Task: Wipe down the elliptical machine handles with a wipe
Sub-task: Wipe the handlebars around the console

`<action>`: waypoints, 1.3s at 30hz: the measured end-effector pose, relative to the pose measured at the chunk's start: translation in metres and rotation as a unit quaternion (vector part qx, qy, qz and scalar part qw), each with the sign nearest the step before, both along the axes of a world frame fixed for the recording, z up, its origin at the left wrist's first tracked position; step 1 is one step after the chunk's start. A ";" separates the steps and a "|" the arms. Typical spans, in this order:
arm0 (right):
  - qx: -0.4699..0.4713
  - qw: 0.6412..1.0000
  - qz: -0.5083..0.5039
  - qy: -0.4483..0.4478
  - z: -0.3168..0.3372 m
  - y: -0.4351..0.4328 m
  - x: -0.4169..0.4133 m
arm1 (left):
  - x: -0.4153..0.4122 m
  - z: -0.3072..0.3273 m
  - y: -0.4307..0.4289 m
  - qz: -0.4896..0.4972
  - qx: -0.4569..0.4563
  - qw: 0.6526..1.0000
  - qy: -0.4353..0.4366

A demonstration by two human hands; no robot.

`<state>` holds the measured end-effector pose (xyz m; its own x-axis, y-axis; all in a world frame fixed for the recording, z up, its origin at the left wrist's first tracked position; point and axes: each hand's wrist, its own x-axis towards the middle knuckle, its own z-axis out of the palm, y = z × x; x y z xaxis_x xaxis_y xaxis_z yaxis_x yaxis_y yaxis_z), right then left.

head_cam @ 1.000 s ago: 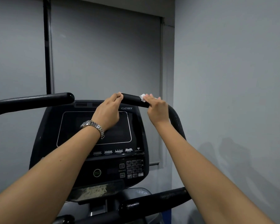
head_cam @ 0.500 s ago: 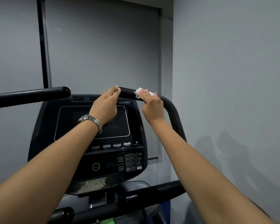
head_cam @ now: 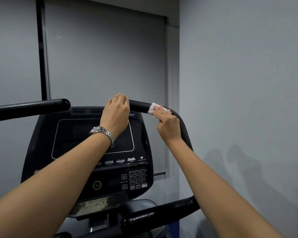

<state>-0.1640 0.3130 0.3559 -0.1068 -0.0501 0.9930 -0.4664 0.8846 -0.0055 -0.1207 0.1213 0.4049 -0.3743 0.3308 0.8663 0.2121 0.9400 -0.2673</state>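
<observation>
The black right handle [head_cam: 139,105] of the elliptical curves from its tip above the console down to the right. My left hand [head_cam: 117,112], with a metal watch on the wrist, grips the handle's tip. My right hand [head_cam: 167,122] holds a white wipe [head_cam: 153,108] wrapped against the handle at its bend, fingers curled round both. The black left handle [head_cam: 29,107] juts in from the left edge, untouched.
The dark console [head_cam: 93,152] with screen and keypad stands below the hands. A lower black grip bar [head_cam: 162,213] crosses under my right forearm. A grey wall [head_cam: 239,83] stands close on the right, with a roller blind behind the machine.
My right hand has slid the wipe a little further right along the handle, toward its bend. My left hand has closed more fully over the handle's tip.
</observation>
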 end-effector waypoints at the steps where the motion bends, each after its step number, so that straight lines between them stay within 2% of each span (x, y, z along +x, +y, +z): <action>1: -0.018 1.000 -0.001 0.005 0.003 0.007 -0.001 | -0.002 0.001 0.002 -0.012 -0.014 1.000 0.004; 4: -0.052 0.998 -0.002 -0.025 0.021 0.010 0.001 | -0.007 0.004 0.010 -0.041 -0.068 0.997 -0.001; 8: 0.001 0.999 -0.029 -0.025 0.017 0.009 0.004 | -0.009 -0.001 0.018 -0.038 -0.117 0.992 -0.021; 10: 0.041 0.998 -0.040 -0.008 0.003 0.028 -0.001 | -0.010 -0.005 0.018 -0.037 -0.114 0.993 -0.018; 13: 0.017 0.999 -0.027 0.023 0.005 0.053 0.001 | -0.010 -0.007 0.020 -0.040 -0.100 0.994 -0.019; 16: 0.000 0.999 -0.031 0.005 0.016 0.047 0.006 | -0.009 -0.008 0.024 -0.041 -0.083 0.995 -0.025; 19: 0.053 0.998 -0.038 -0.017 0.005 0.047 0.005 | -0.008 -0.010 0.026 -0.041 -0.073 0.996 -0.033; 22: 0.101 0.994 -0.031 -0.004 -0.011 0.076 0.004 | -0.007 -0.010 0.027 -0.045 -0.069 0.996 -0.035; 27: 0.080 0.996 -0.029 0.008 0.005 0.078 0.005 | -0.008 -0.010 0.029 -0.032 -0.070 0.996 -0.042; 33: 0.150 0.988 -0.032 -0.013 -0.005 0.084 0.006 | -0.008 -0.008 0.030 -0.036 -0.065 0.996 -0.049; 39: 0.149 0.987 -0.051 -0.015 0.018 0.078 0.013 | -0.001 -0.007 0.033 -0.037 -0.051 0.996 -0.059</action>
<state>-0.1513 0.3914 0.3737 -0.1554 -0.3277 0.9319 -0.3782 0.8912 0.2504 -0.1217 0.1541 0.3983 -0.4435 0.4451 0.7779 0.3161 0.8899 -0.3290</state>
